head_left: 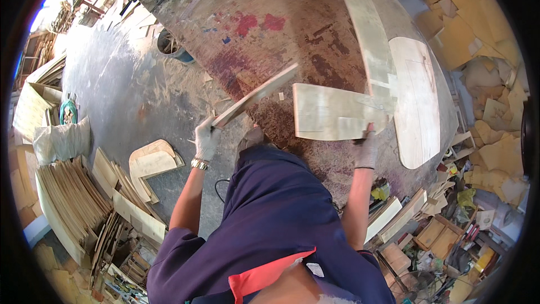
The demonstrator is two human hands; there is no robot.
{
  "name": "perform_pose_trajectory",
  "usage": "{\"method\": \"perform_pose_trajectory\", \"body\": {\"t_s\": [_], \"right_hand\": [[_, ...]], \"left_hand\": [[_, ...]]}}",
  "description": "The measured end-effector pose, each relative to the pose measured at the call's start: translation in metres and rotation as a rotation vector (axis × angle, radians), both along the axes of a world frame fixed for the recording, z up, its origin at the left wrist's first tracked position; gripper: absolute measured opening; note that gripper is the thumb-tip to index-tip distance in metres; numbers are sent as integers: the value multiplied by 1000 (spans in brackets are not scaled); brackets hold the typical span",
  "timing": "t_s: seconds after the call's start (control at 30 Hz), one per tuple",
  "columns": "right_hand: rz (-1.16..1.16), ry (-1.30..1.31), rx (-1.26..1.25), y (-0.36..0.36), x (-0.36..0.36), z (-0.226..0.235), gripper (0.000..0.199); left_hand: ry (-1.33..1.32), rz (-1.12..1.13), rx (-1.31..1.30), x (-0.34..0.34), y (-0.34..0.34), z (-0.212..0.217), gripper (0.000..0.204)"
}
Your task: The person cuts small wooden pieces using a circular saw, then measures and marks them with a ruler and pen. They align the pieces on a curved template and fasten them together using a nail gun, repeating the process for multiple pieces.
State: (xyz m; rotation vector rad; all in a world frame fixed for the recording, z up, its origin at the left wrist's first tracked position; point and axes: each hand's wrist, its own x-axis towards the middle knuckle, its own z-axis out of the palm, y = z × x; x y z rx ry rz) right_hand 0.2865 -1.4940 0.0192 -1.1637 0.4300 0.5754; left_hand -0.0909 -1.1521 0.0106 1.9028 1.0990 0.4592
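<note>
My left hand (pixel 206 139), in a pale work glove, is closed around the near end of a narrow wooden board (pixel 256 95). This board slants up and away to the right, held edge-on, its far end slightly blurred. My gloved right hand (pixel 366 149) grips the near edge of a large L-shaped plywood piece (pixel 323 111) by its corner. One finger lies over the top, and the fingers beneath are hidden. The L's long arm stretches away toward the far side. Just right of it lies a pale board with rounded corners (pixel 419 104).
Stacked plywood strips (pixel 73 205) stand at the left, beside a curved cut piece (pixel 153 160). A bucket of offcuts (pixel 171 47) stands on the stained floor (pixel 129 90). Scrap sheets (pixel 489 129) pile up at the right, with wooden boxes (pixel 439 235) and clutter at lower right.
</note>
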Motion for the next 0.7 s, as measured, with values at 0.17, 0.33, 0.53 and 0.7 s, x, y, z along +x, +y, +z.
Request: {"method": "perform_pose_trajectory", "body": {"t_s": [0.17, 0.33, 0.53, 0.7], "right_hand": [[223, -59, -29, -20, 25, 31, 44], [203, -64, -186, -31, 17, 13, 51], [177, 3, -252, -54, 9, 6, 65], [134, -27, -240, -58, 5, 6, 65]], "left_hand": [[-85, -191, -71, 60, -16, -19, 25], [-183, -287, -515, 114, -33, -35, 32], [-167, -321, -248, 120, -30, -45, 17], [-45, -384, -133, 114, -22, -44, 14]]}}
